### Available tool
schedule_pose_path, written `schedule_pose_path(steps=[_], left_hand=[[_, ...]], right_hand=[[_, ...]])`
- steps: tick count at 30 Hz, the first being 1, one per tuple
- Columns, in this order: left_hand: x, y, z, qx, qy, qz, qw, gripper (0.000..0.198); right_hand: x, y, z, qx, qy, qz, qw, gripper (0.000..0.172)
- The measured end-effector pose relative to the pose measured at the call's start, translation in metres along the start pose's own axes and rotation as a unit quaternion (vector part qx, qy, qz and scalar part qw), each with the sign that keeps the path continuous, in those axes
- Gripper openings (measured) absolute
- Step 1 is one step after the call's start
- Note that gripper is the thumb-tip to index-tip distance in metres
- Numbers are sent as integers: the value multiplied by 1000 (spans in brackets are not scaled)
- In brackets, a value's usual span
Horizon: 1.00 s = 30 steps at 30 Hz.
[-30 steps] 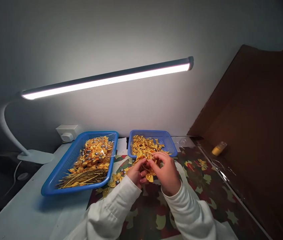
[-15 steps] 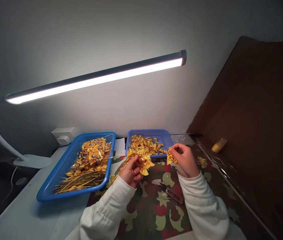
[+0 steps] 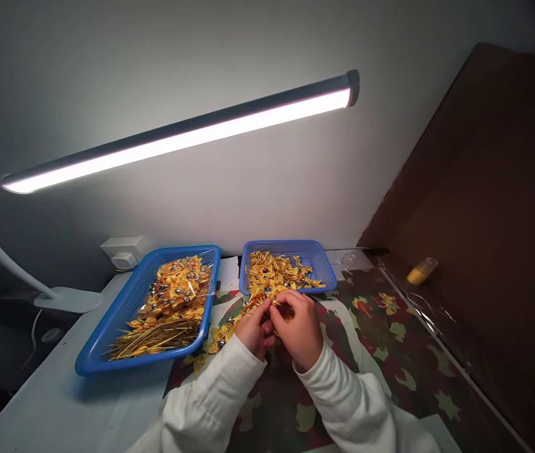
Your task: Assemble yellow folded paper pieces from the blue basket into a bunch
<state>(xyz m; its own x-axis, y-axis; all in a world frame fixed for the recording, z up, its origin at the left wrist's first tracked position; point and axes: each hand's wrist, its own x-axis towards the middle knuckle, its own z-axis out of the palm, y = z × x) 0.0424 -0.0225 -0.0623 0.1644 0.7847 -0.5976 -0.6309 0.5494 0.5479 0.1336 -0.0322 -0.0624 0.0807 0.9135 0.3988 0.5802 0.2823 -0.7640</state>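
My left hand (image 3: 254, 330) is closed in a pinch on a bunch of gold ribbon flowers (image 3: 254, 304), whose petals show above the fingers. My right hand (image 3: 299, 328) meets it from the right, thumb and fingertips pinched close to the left fingertips. The gold ribbon flower in the right hand is mostly covered by the fingers. Just behind both hands is a small blue basket (image 3: 330, 277) with a heap of gold ribbon pieces (image 3: 272, 269). More gold flowers with silver beads (image 3: 223, 333) lie on the mat beside my left wrist.
A larger blue basket (image 3: 89, 363) at left holds beaded gold flowers in clear plastic and a bundle of gold wires (image 3: 158, 340). A lit lamp (image 3: 187, 139) spans above. A camouflage mat (image 3: 390, 352) covers the table; a brown panel (image 3: 479, 189) stands at right.
My right hand has moved left with its gold ribbon flower, from apart to touching my left hand. The thread snips on the mat are now hidden. The view has shifted slightly.
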Motion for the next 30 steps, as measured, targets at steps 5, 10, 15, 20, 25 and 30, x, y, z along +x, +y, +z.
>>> schedule_pose_path(steps=[5, 10, 15, 20, 25, 30], left_hand=[[0, 0, -1, 6, -17, -12, 1000, 22], [3, 5, -5, 43, -16, 1, 999, 20], [-3, 23, -2, -19, -11, -4, 1000, 28], [-20, 54, -1, -82, -52, 26, 995, 36], [-60, 104, -14, -161, -50, 212, 963, 29], [-100, 117, -29, -123, -7, 533, 837, 35]], right_hand=[[-3, -4, -4, -23, -41, -13, 999, 7], [-8, -9, -9, -44, -116, -62, 990, 6], [-2, -13, -21, 68, -155, -134, 976, 23], [22, 14, -39, 224, 4, -92, 970, 20], [46, 55, -61, 260, 142, 39, 954, 21], [52, 65, -67, 229, 150, 68, 959, 26]])
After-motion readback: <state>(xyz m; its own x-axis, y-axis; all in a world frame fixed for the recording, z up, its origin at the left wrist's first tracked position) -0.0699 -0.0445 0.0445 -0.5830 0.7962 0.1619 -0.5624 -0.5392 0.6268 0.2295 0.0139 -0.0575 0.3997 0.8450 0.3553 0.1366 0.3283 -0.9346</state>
